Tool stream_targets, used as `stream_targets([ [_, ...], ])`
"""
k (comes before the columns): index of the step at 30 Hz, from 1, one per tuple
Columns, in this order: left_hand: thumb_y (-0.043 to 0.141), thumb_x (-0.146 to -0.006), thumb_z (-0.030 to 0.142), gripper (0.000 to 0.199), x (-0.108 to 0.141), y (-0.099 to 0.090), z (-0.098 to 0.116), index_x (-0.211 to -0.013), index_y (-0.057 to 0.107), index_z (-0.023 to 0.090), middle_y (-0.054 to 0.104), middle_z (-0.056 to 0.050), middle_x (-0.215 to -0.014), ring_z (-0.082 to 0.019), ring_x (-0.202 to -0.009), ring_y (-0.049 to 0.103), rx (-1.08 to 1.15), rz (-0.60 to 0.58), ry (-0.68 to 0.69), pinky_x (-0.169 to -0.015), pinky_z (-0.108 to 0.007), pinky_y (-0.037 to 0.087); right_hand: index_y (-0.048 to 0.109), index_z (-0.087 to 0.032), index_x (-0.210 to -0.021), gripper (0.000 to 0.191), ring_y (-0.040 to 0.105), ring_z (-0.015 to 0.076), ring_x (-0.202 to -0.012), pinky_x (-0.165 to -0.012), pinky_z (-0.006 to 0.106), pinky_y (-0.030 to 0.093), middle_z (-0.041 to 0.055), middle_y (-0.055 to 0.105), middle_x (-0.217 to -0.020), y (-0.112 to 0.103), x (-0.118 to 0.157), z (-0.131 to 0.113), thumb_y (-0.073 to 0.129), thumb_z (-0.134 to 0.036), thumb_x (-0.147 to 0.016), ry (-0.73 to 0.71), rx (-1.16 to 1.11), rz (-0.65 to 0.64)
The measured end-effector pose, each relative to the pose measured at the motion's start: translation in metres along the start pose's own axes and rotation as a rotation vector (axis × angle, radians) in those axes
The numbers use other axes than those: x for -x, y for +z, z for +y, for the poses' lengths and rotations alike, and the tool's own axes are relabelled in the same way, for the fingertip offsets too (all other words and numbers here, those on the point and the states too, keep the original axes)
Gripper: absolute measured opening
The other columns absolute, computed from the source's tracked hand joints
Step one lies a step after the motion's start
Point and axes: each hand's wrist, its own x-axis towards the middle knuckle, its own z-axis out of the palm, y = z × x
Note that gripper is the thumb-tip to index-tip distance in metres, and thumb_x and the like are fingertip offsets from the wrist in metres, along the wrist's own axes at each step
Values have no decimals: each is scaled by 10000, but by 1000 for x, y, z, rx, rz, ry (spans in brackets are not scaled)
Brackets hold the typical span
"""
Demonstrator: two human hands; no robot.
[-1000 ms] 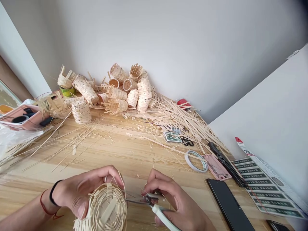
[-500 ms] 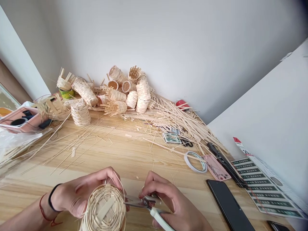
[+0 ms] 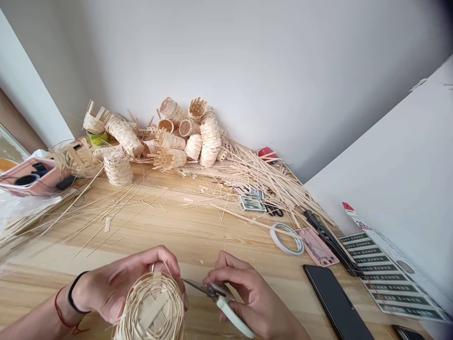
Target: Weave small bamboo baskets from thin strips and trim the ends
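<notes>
My left hand [image 3: 136,278] is wrapped round a small woven basket [image 3: 150,307], its round base turned up toward me with a crossed strip at the centre. A thin strand runs by the left fingertips. In my right hand [image 3: 247,293] is a pair of scissors [image 3: 231,314] with pale handles, the blades pointing left at the basket's right side. The blade tips are close to my left fingertips; whether they touch the weave I cannot tell.
Several woven baskets [image 3: 170,139] are heaped against the wall, beside loose wooden strips [image 3: 262,174]. To the right lie a tape roll [image 3: 287,238], a black utility knife [image 3: 329,241] and a phone [image 3: 336,302]. A pink container [image 3: 42,182] stands at left.
The scissors have tilted, their blades now sloping up to the left and closer together. The basket has shifted slightly in my left hand.
</notes>
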Motion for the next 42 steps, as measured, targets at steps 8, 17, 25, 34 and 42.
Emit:
stream_targets([
  [8,1043,-512,213,919,3,-5,-4,-1321,607,232,741,-111,-1210,-259,-1087,695,17,22,-74,-900,-331,508,768,-249,-1124,386,548,167,-850,-783,308,466,37,537,-1011,-8,1,-3,835,-175,-751,23,-21,11],
  [17,1001,-605,251,841,3,-1,-6,-1348,608,215,758,-96,-1156,-273,-1088,720,77,-25,-75,-866,-312,519,793,-224,-1108,383,536,160,-825,-752,293,472,37,546,-981,-4,1,-4,833,-200,-728,21,12,-112],
  [25,1000,-535,164,908,5,-8,-7,-1349,606,229,750,-61,-1110,-254,-1081,710,77,-65,-153,-808,-282,524,793,-219,-1083,401,562,175,-835,-746,301,479,36,562,-955,-1,-1,-2,797,-153,-687,32,31,-142],
  [34,1001,-510,269,920,10,-5,-8,-1342,611,226,737,-64,-1076,-243,-1001,681,27,-28,-223,-751,-269,503,800,-213,-1098,347,599,178,-857,-787,305,496,55,613,-995,0,-2,-5,812,-219,-751,21,18,-191],
  [42,1018,-462,247,937,9,-7,-7,-1318,635,241,750,-60,-1099,-247,-1001,704,21,-18,-228,-737,-260,510,812,-225,-1091,375,595,181,-857,-794,315,469,45,609,-969,1,-1,-2,775,-147,-726,13,29,-177],
])
